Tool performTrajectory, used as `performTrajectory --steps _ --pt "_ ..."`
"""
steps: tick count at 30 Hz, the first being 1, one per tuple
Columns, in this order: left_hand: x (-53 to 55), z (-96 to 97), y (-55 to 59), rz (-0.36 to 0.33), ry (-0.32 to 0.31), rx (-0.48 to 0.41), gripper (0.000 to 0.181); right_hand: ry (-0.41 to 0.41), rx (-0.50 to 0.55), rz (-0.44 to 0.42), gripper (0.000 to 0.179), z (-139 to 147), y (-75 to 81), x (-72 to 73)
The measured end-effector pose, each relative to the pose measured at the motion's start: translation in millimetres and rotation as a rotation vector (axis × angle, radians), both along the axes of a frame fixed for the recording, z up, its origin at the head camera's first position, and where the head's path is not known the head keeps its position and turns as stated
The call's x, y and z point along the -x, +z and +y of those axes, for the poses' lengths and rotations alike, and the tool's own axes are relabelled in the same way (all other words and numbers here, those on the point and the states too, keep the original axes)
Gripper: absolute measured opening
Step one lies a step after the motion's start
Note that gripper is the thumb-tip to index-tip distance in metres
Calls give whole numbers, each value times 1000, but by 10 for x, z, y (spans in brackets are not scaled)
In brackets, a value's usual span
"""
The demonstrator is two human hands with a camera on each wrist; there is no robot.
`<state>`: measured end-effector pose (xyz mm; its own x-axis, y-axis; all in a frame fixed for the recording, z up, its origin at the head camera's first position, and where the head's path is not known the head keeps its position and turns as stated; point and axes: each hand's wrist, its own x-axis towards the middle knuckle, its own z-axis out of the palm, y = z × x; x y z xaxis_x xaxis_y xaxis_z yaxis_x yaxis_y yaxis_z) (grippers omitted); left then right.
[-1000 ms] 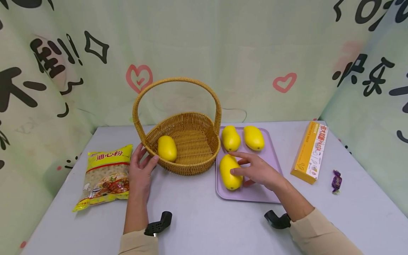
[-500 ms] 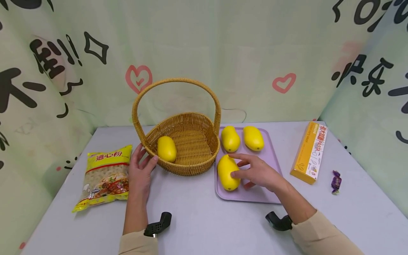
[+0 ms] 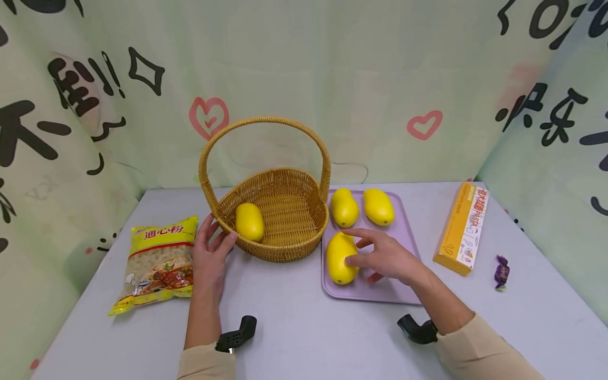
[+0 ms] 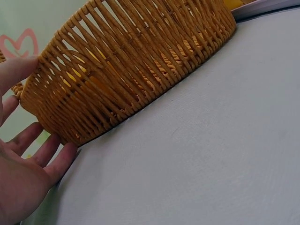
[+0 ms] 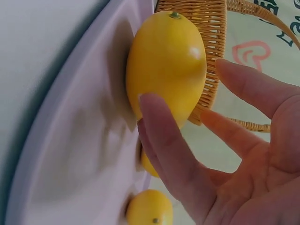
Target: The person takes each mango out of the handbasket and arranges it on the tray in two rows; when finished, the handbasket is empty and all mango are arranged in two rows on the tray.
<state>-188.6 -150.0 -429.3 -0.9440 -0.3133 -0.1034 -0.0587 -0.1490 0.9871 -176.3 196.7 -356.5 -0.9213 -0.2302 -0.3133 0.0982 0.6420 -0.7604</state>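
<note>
My left hand (image 3: 210, 256) grips the left side of a woven wicker basket (image 3: 294, 248), its thumb at the rim and its fingers against the outer wall in the left wrist view. Inside the basket lies one yellow mango (image 3: 249, 222). My right hand (image 3: 387, 257) is at the nearest mango (image 5: 166, 65) on a pale purple tray (image 3: 380, 290). Its fingers are spread and not closed round the fruit; one fingertip overlaps it in the right wrist view, and whether it touches is unclear. Two more mangoes (image 3: 344, 207) lie side by side at the tray's back.
A yellow bag of macaroni (image 3: 159, 264) lies left of my left hand. At the right are an orange and white pasta box (image 3: 462, 227) and a small purple wrapped candy (image 3: 501, 273). A printed curtain (image 3: 370, 105) hangs behind the white table (image 3: 294, 327).
The near mango has shifted slightly left on the tray, away from my right palm. My left hand and the basket stay in place.
</note>
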Motion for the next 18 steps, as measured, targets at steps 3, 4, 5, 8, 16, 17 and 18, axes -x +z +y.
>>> performTrajectory --steps 3,4,5,8,16,17,18 --pt "-3 -1 1 -1 1 3 74 11 -75 31 68 -24 54 7" --pt "-3 0 0 -1 2 2 74 17 -101 48 67 -32 80 9" --pt "-2 -1 -3 0 2 0 74 24 -125 67 66 -42 111 12" --pt "0 -2 -5 -4 5 -2 74 53 -158 132 60 -80 220 35" --pt "19 -11 -23 9 1 -2 75 131 -157 210 52 -244 537 163" --pt "19 -10 -26 13 -1 -2 75 138 -151 225 51 -264 573 185" --pt "19 -9 -28 17 -2 -2 75 145 -139 239 49 -285 609 207"
